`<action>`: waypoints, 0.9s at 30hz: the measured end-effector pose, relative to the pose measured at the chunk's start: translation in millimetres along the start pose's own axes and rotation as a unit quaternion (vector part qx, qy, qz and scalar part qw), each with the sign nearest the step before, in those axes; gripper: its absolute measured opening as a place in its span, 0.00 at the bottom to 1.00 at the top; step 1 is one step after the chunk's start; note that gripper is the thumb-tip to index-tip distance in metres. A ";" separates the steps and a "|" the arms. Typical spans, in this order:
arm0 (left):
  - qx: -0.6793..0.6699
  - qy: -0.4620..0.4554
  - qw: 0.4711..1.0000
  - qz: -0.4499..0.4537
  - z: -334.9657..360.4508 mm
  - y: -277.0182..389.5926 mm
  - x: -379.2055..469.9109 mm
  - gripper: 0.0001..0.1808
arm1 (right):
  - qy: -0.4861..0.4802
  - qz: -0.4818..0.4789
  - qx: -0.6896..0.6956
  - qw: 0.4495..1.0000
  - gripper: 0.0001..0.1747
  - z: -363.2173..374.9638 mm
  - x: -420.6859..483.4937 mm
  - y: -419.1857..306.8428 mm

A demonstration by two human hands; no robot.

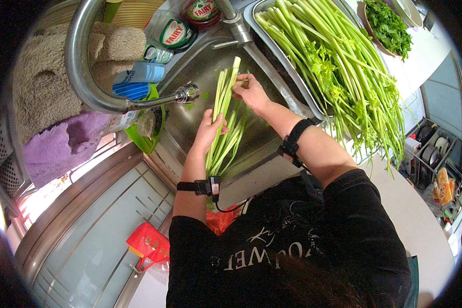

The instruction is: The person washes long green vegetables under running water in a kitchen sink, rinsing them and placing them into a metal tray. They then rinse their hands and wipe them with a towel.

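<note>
Over the sink, my left hand [208,131] grips a bunch of celery stalks [223,104] about the middle, thumb across the front. Their cut ends point towards the tap, and one pale, thicker stalk stands out above the others. My right hand [251,92] pinches at the side of that stalk near its upper end; the bent fingers partly hide the contact. More celery stalks [235,134] hang or lie just right of my left hand, over the stainless steel sink basin [188,142]. A few leaf scraps [205,95] lie in the basin.
A metal tray [292,73] heaped with long celery [331,65] stands right of the sink. Beyond it are cut green leaves [387,29] in a bowl. The curved faucet [77,57] reaches over from the left, near Fairy bottles [175,32], towels [42,84] and a green caddy [148,134].
</note>
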State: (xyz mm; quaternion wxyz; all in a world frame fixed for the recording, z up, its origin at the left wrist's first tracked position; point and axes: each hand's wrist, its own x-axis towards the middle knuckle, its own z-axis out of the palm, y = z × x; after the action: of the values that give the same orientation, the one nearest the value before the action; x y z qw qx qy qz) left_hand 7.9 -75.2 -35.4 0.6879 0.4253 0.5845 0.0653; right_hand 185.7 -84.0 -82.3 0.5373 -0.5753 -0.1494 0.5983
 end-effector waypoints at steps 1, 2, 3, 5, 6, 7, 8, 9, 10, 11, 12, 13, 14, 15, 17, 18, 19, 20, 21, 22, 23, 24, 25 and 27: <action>0.039 0.006 0.999 0.021 1.3 2.1 -1.6 0.15 | 0.014 -0.010 -0.020 1.000 0.21 0.8 0.3 -0.6; 0.078 0.012 0.996 0.040 3.0 3.4 -3.1 0.15 | 0.020 -0.020 -0.052 0.998 0.21 1.2 0.6 -1.2; 0.121 0.022 0.991 0.052 4.8 4.2 -4.5 0.15 | 0.034 -0.023 -0.082 0.996 0.21 1.5 1.1 -1.9; 0.173 0.028 0.982 0.068 9.0 4.0 -6.4 0.15 | 0.052 -0.018 -0.118 0.991 0.21 1.8 2.5 -3.1; 0.198 0.030 0.977 0.079 10.4 3.4 -6.8 0.15 | 0.057 -0.009 -0.125 0.990 0.21 2.1 3.1 -3.2; 0.178 0.028 0.982 0.057 11.1 3.1 -6.3 0.15 | 0.059 -0.005 -0.127 0.990 0.21 2.8 3.6 -3.0; 0.155 0.022 0.987 0.041 11.2 2.7 -5.6 0.15 | 0.067 -0.011 -0.122 0.990 0.19 3.7 3.6 -2.3; 0.132 0.015 0.991 0.027 11.6 1.8 -4.6 0.15 | 0.077 -0.002 -0.117 0.990 0.18 5.1 3.9 -1.3; 0.076 0.012 0.997 0.007 9.4 1.8 -3.7 0.16 | 0.083 -0.001 -0.106 0.991 0.18 6.7 3.8 0.1; 0.067 0.023 0.997 0.011 9.0 0.7 -2.7 0.16 | 0.088 0.006 -0.087 0.992 0.17 8.0 3.8 1.4; 0.062 0.041 0.997 0.010 7.6 0.0 -1.8 0.16 | 0.082 0.004 -0.092 0.992 0.16 9.3 3.7 2.7; 0.057 0.058 0.997 0.006 6.7 -1.0 -0.8 0.16 | 0.073 0.008 -0.089 0.993 0.15 10.2 3.6 3.7; 0.081 0.050 0.995 0.005 4.5 -1.5 -0.3 0.20 | 0.073 0.032 -0.086 0.993 0.14 10.6 3.7 4.4; 0.072 0.053 0.996 0.008 4.4 -2.9 0.5 0.19 | 0.070 0.018 -0.096 0.993 0.14 10.5 3.8 4.9; 0.055 0.065 0.996 0.019 5.1 -5.6 1.8 0.17 | 0.079 0.043 -0.110 0.990 0.14 9.3 4.3 5.0; 0.067 0.074 0.994 0.042 6.1 -7.1 2.0 0.17 | 0.093 0.020 -0.161 0.982 0.15 8.4 4.6 5.0; 0.078 0.082 0.991 0.069 7.4 -8.6 1.9 0.16 | 0.103 0.006 -0.206 0.973 0.16 7.9 5.0 5.1; 0.089 0.091 0.987 0.096 8.3 -9.5 1.8 0.17 | 0.114 0.000 -0.254 0.960 0.17 7.6 5.1 5.5; 0.090 0.101 0.986 0.102 8.8 -9.8 1.7 0.17 | 0.128 -0.001 -0.269 0.955 0.17 7.4 5.0 6.0; 0.092 0.111 0.984 0.108 8.9 -9.5 1.5 0.16 | 0.142 0.004 -0.287 0.947 0.17 7.9 4.7 6.8; 0.090 0.117 0.981 0.125 8.7 -8.8 1.0 0.16 | 0.162 -0.007 -0.302 0.939 0.18 7.7 4.1 7.4; 0.082 0.109 0.986 0.100 7.5 -7.3 0.5 0.15 | 0.159 0.000 -0.281 0.946 0.18 8.2 3.9 7.8; 0.071 0.096 0.989 0.086 5.3 -5.0 -0.3 0.15 | 0.162 -0.010 -0.257 0.953 0.19 8.2 3.3 7.8; 0.062 0.069 0.994 0.052 1.4 0.0 -1.7 0.13 | 0.155 -0.041 -0.207 0.965 0.19 6.1 3.5 4.9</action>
State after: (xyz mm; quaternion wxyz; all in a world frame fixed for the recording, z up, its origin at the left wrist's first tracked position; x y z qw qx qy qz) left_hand 8.6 -77.0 -34.2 0.6138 0.4915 0.6106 0.0935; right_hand 179.0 -80.4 -86.3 0.4470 -0.7534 -0.2084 0.4349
